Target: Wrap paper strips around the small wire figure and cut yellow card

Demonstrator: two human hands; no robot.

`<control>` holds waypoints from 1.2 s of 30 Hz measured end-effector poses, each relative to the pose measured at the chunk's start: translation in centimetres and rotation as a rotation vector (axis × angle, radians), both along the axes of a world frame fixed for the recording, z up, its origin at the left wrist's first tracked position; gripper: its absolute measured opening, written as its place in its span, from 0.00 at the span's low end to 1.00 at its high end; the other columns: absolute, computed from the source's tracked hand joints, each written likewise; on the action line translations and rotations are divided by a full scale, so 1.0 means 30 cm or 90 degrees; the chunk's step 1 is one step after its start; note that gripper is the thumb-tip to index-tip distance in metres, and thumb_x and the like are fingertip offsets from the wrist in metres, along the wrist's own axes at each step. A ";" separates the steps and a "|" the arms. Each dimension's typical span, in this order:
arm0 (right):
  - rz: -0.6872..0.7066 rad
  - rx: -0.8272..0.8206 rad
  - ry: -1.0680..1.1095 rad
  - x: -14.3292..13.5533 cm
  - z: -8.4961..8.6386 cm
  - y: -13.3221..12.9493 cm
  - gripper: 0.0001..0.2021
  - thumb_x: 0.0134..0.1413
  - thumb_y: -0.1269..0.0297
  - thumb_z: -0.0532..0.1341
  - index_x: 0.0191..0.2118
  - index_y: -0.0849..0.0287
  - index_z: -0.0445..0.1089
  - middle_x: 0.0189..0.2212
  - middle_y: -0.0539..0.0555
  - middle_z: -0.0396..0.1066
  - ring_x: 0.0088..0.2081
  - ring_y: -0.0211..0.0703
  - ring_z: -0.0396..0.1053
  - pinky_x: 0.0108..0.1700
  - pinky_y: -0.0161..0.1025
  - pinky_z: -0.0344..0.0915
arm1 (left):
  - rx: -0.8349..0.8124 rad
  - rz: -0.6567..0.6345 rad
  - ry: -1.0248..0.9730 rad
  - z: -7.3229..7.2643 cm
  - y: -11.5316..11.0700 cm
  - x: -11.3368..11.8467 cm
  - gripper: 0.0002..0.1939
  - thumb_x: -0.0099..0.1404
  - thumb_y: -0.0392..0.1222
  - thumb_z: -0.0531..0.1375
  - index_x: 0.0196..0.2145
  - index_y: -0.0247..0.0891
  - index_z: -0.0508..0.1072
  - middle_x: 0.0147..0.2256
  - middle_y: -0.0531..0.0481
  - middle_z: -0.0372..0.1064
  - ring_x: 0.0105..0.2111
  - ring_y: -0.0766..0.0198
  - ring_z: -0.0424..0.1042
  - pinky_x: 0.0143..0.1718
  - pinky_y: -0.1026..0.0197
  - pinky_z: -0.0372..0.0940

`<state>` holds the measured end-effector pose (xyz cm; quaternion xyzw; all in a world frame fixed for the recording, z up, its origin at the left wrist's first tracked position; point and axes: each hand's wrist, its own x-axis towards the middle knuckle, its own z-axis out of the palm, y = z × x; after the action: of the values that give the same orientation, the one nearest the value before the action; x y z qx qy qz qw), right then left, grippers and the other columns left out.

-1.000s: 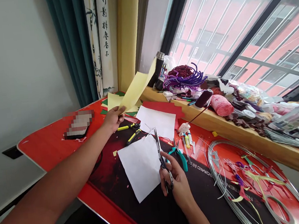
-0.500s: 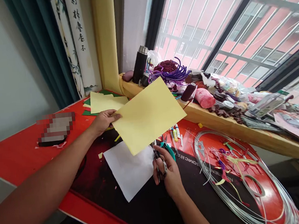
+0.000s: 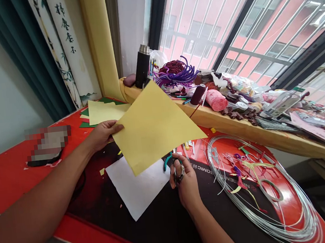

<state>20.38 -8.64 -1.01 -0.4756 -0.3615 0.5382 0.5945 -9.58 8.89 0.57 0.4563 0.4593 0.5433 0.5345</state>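
Note:
A yellow sheet of paper (image 3: 154, 126) is held up over the table, pinched at its left edge by my left hand (image 3: 105, 133). My right hand (image 3: 185, 177) is closed around a pair of scissors (image 3: 176, 174), its fingers through the handles. The blades point up toward the sheet's lower edge and are partly hidden, so I cannot tell whether they touch the paper. Below the yellow sheet a white sheet of paper (image 3: 137, 191) lies on the dark mat (image 3: 162, 229). Pliers with teal handles (image 3: 167, 161) rest just behind the scissors, partly covered.
A large coil of silver wire (image 3: 241, 206) lies on the right, with colourful scraps inside and beside a tape roll (image 3: 271, 190). Yellow and green sheets (image 3: 106, 111) lie at the back left. A crowded sill holds a black flask (image 3: 142, 65), purple cords (image 3: 179, 75) and pink yarn (image 3: 216, 99).
The camera view has shifted a little to the right. The yellow sheet has tilted, its right corner now lower and drooping. Both hands keep their holds.

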 end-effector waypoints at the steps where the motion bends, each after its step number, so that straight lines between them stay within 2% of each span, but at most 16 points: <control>1: 0.010 -0.002 -0.005 -0.001 -0.001 -0.002 0.25 0.61 0.40 0.71 0.50 0.55 0.72 0.26 0.42 0.66 0.15 0.29 0.60 0.19 0.31 0.50 | -0.014 -0.038 0.013 0.000 -0.003 0.001 0.26 0.43 0.52 0.82 0.39 0.38 0.85 0.35 0.41 0.84 0.35 0.47 0.83 0.30 0.54 0.77; 3: 0.023 -0.002 -0.021 -0.006 -0.003 -0.007 0.23 0.61 0.40 0.71 0.42 0.56 0.71 0.25 0.43 0.67 0.15 0.29 0.60 0.20 0.31 0.50 | -0.042 -0.111 0.026 -0.001 -0.011 0.006 0.25 0.45 0.51 0.81 0.40 0.38 0.86 0.34 0.40 0.83 0.34 0.47 0.83 0.29 0.54 0.76; 6: 0.018 -0.011 -0.041 -0.015 -0.005 -0.013 0.23 0.59 0.43 0.73 0.33 0.57 0.67 0.23 0.42 0.65 0.16 0.29 0.59 0.22 0.32 0.51 | -0.061 -0.166 0.046 0.000 -0.024 0.017 0.23 0.47 0.48 0.81 0.41 0.39 0.86 0.32 0.40 0.83 0.30 0.48 0.83 0.26 0.54 0.75; 11: -0.040 -0.013 -0.025 -0.011 -0.006 -0.007 0.20 0.56 0.50 0.75 0.32 0.58 0.69 0.21 0.41 0.64 0.17 0.29 0.58 0.23 0.32 0.52 | -0.104 -0.232 0.025 0.004 -0.039 0.044 0.23 0.51 0.51 0.80 0.42 0.38 0.86 0.35 0.41 0.84 0.28 0.54 0.80 0.24 0.59 0.72; 14: -0.091 0.000 -0.004 0.000 -0.005 0.003 0.19 0.54 0.52 0.76 0.32 0.58 0.69 0.23 0.42 0.66 0.17 0.29 0.59 0.23 0.32 0.52 | -0.090 -0.261 -0.072 0.002 -0.052 0.064 0.26 0.52 0.54 0.80 0.46 0.41 0.85 0.44 0.42 0.84 0.37 0.53 0.82 0.32 0.60 0.76; 17: -0.126 0.010 0.015 0.007 -0.003 0.008 0.19 0.52 0.54 0.78 0.32 0.57 0.69 0.25 0.42 0.66 0.17 0.29 0.60 0.22 0.32 0.51 | -0.060 -0.349 -0.133 -0.003 -0.074 0.091 0.31 0.56 0.58 0.78 0.54 0.44 0.83 0.55 0.40 0.81 0.50 0.49 0.82 0.47 0.55 0.78; 19: -0.136 0.016 0.015 0.006 -0.003 0.007 0.18 0.52 0.55 0.78 0.32 0.57 0.69 0.25 0.42 0.66 0.18 0.30 0.60 0.22 0.32 0.52 | -0.049 -0.397 -0.099 -0.007 -0.091 0.113 0.30 0.58 0.57 0.77 0.55 0.44 0.83 0.59 0.40 0.79 0.55 0.46 0.80 0.54 0.51 0.76; 21: -0.132 0.020 -0.002 0.001 -0.003 0.002 0.18 0.53 0.54 0.77 0.32 0.57 0.69 0.25 0.42 0.65 0.18 0.30 0.60 0.22 0.32 0.52 | -0.042 -0.407 -0.025 -0.013 -0.104 0.135 0.26 0.59 0.56 0.76 0.51 0.42 0.85 0.56 0.39 0.81 0.54 0.45 0.80 0.57 0.48 0.74; 25: -0.110 0.019 -0.064 -0.012 -0.004 -0.011 0.19 0.56 0.50 0.75 0.32 0.57 0.70 0.23 0.43 0.65 0.18 0.31 0.59 0.23 0.33 0.54 | -0.047 -0.323 0.034 -0.024 -0.111 0.170 0.26 0.54 0.60 0.78 0.42 0.38 0.86 0.44 0.38 0.85 0.45 0.43 0.83 0.50 0.44 0.77; 27: -0.105 0.005 -0.088 -0.014 -0.006 -0.015 0.20 0.57 0.48 0.75 0.31 0.57 0.69 0.21 0.43 0.64 0.17 0.32 0.59 0.24 0.34 0.56 | -0.035 -0.266 0.028 -0.026 -0.107 0.180 0.28 0.51 0.60 0.78 0.42 0.37 0.85 0.42 0.39 0.85 0.42 0.43 0.83 0.46 0.44 0.77; 30: -0.073 -0.009 -0.104 -0.013 -0.009 -0.017 0.19 0.58 0.47 0.74 0.34 0.58 0.73 0.18 0.42 0.63 0.17 0.34 0.58 0.25 0.36 0.57 | -0.004 -0.184 -0.023 -0.026 -0.088 0.178 0.29 0.50 0.60 0.79 0.42 0.36 0.85 0.42 0.39 0.84 0.43 0.43 0.83 0.46 0.44 0.77; 33: -0.027 -0.003 -0.121 -0.010 -0.005 -0.018 0.19 0.61 0.46 0.72 0.43 0.57 0.77 0.19 0.42 0.63 0.17 0.34 0.59 0.25 0.36 0.55 | 0.042 -0.021 -0.086 -0.028 -0.044 0.142 0.31 0.47 0.60 0.79 0.42 0.36 0.83 0.43 0.38 0.84 0.43 0.43 0.82 0.47 0.45 0.76; 35: 0.002 -0.012 -0.144 -0.013 0.003 -0.021 0.21 0.61 0.44 0.71 0.46 0.57 0.78 0.20 0.42 0.63 0.16 0.34 0.59 0.24 0.36 0.55 | 0.085 0.129 -0.070 -0.033 -0.007 0.103 0.31 0.47 0.61 0.78 0.40 0.35 0.82 0.42 0.40 0.84 0.43 0.45 0.82 0.47 0.47 0.76; 36: 0.020 -0.017 -0.156 -0.016 0.007 -0.023 0.22 0.60 0.43 0.71 0.47 0.57 0.79 0.19 0.42 0.62 0.16 0.34 0.59 0.24 0.36 0.55 | 0.098 0.168 -0.062 -0.037 0.011 0.082 0.30 0.47 0.60 0.78 0.40 0.36 0.82 0.42 0.41 0.84 0.45 0.45 0.81 0.49 0.48 0.75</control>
<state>19.91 -9.34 -0.79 -0.5398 -0.4318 0.4901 0.5310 -7.11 9.21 -0.53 0.4048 0.4459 0.6641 0.4431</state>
